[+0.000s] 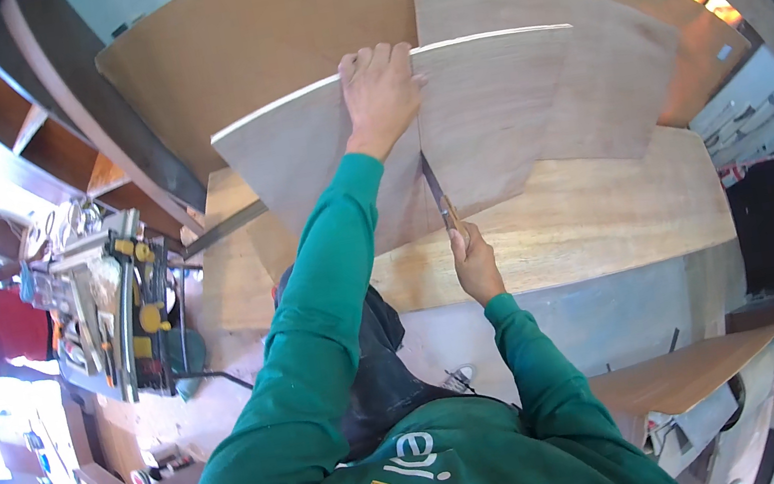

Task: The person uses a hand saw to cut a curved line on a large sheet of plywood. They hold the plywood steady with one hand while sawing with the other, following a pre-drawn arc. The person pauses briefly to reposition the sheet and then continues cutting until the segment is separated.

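Observation:
A plywood panel (488, 114) with a pale upper edge is tilted up in front of me over the wooden bench. My left hand (380, 86) grips that upper edge, its fingers curled over the top. A dark line runs down the panel beside this hand. In my right hand (475, 264) is a handsaw (436, 188), held by its brown handle. The narrow metal blade points away and upward along the line, meeting the panel; how deep it sits in the wood cannot be made out.
The pale wooden bench top (606, 217) extends right. A large brown board (273, 32) and another thin sheet (624, 73) stand behind the panel. At left, a cart (130, 313) carries tools, with a person in red (0, 324) beyond. A brown board (701, 370) lies at lower right.

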Tool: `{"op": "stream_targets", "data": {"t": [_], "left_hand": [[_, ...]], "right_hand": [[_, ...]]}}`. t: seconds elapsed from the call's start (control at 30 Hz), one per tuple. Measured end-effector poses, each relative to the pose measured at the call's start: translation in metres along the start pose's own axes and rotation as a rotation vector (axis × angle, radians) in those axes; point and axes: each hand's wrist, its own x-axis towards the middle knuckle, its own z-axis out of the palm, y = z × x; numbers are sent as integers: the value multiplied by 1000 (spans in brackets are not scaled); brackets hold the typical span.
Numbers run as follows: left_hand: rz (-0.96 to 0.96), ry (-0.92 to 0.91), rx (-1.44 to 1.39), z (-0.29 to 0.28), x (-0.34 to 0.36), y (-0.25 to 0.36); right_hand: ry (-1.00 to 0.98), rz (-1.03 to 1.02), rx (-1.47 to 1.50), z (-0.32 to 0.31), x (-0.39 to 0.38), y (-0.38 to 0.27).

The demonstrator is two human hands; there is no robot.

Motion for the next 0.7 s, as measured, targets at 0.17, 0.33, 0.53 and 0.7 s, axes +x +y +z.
{"op": "stream_targets", "data": {"t": [0.17, 0.33, 0.53, 0.7], "left_hand": [[-2, -30, 6, -2, 4, 0], [12, -5, 44, -1, 5, 3], [11, -84, 62, -7, 3, 2], [15, -97, 79, -10, 3, 3]], "right_hand": [[-15, 26, 19, -7, 4, -5], [-57, 40, 6, -14, 8, -6], [-38, 31, 19, -14, 1, -11], [-30, 32, 16, -14, 0, -10]]}}
